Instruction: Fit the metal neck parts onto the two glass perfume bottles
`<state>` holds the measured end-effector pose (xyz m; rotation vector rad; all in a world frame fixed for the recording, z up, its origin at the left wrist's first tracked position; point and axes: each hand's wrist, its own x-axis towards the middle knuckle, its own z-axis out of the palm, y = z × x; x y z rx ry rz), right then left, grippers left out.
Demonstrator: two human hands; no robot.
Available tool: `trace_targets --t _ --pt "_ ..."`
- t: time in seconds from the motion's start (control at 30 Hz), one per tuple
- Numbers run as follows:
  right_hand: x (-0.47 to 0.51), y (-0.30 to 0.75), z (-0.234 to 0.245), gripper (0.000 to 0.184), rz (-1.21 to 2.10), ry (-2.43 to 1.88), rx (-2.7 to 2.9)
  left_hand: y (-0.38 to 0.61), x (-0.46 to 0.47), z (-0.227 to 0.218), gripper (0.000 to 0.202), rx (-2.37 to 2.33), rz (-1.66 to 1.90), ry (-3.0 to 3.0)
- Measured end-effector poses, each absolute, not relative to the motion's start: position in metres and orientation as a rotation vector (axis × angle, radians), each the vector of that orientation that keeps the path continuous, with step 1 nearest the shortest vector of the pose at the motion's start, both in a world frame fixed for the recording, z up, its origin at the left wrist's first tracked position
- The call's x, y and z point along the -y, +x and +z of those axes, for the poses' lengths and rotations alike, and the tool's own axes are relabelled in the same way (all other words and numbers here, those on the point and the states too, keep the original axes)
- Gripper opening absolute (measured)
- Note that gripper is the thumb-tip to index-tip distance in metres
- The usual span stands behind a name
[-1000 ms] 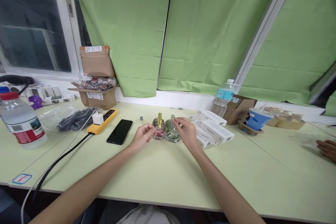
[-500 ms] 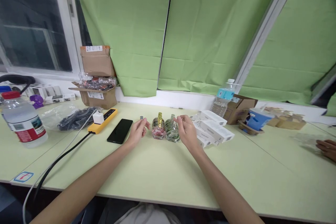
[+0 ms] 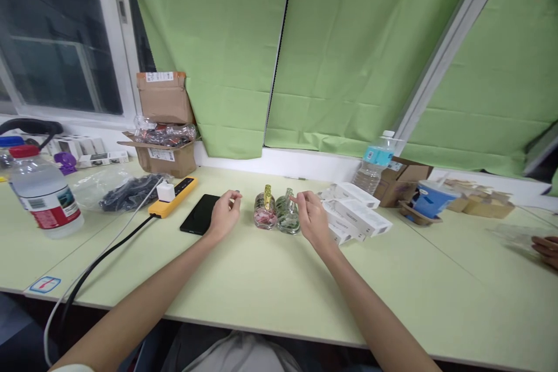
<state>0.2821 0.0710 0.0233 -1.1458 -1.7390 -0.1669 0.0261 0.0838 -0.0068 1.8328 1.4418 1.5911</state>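
My left hand (image 3: 224,215) is closed in a pinch above the right edge of a black phone (image 3: 197,213). A small grey cap-like piece (image 3: 238,192) shows at its fingertips, mostly hidden. My right hand (image 3: 314,218) is curled beside the green glass bottles (image 3: 288,222), its index fingertip close to the front bottle's neck. What lies inside those fingers, if anything, is hidden. Left of the green bottles stands a row of pink glass bottles (image 3: 265,219) with gold-coloured necks. Both rows are upright, one bottle behind another.
White boxes (image 3: 355,218) lie right of my right hand, before a water bottle (image 3: 374,165) and a blue cup (image 3: 431,199). Leftward are a yellow power strip (image 3: 173,197), bagged dark items, a red-capped bottle (image 3: 47,195) and a carton (image 3: 168,157). Another person's hand (image 3: 547,249) is far right.
My left hand has moved slightly left and up from the pink bottles and now overlaps the phone. The right hand stays beside the green bottles. The view has shifted slightly.
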Motion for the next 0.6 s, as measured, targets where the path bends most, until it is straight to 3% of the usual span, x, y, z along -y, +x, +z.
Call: trace_targets --t 0.27,0.6 --pt "-0.067 0.280 0.021 0.043 -0.315 -1.144 1.794 0.008 -0.096 -0.014 0.051 -1.852 1.118 2.559" --pt "-0.065 0.282 0.023 0.038 -0.350 -1.115 1.757 0.016 -0.100 -0.017 0.043 -1.973 0.813 2.609"
